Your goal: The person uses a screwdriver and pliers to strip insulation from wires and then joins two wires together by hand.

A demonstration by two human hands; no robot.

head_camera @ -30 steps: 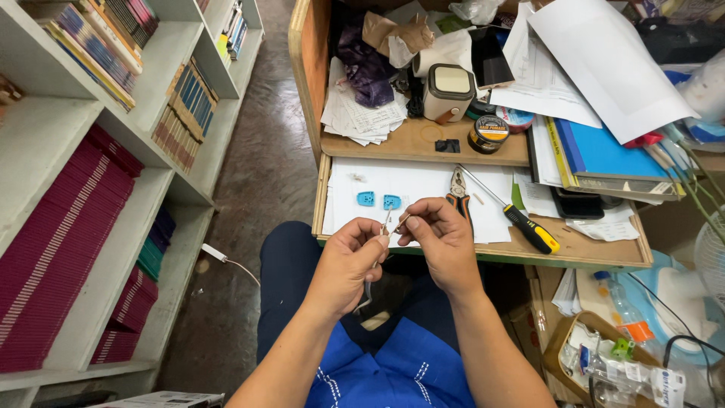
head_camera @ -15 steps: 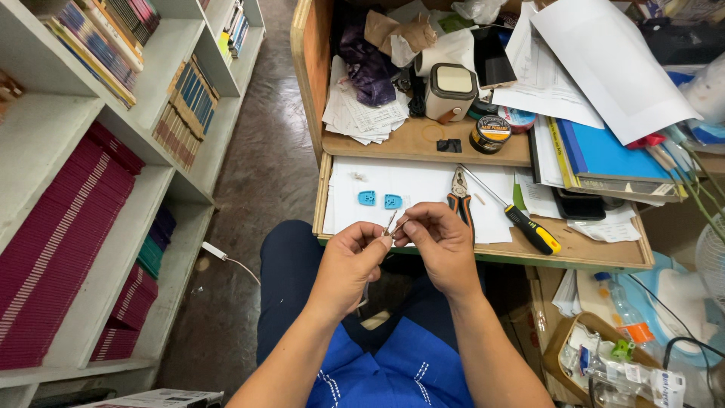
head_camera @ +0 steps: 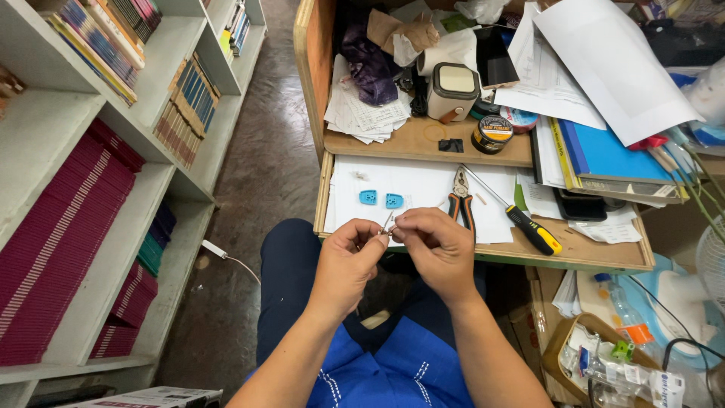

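My left hand (head_camera: 349, 257) and my right hand (head_camera: 436, 247) meet over my lap, just in front of a pulled-out wooden board (head_camera: 596, 255). Between the fingertips of both hands is a small thin metal piece (head_camera: 388, 225), pinched from either side. Two small blue plastic parts (head_camera: 381, 199) lie on a white sheet (head_camera: 423, 189) on the board, just beyond my hands. Orange-handled pliers (head_camera: 461, 198) and a screwdriver with a yellow and black handle (head_camera: 521, 221) lie to the right of them.
The desk top behind holds a small white device (head_camera: 452, 91), a round tin (head_camera: 492, 134), loose papers (head_camera: 604, 60), a blue folder (head_camera: 612, 155) and a dark cloth (head_camera: 368, 64). Shelves of books (head_camera: 91, 174) stand at left. A box with a bottle (head_camera: 619, 340) sits at lower right.
My hands have stayed together in the same spot, the fingers shifting slightly on the small metal piece. Nothing on the board has moved.
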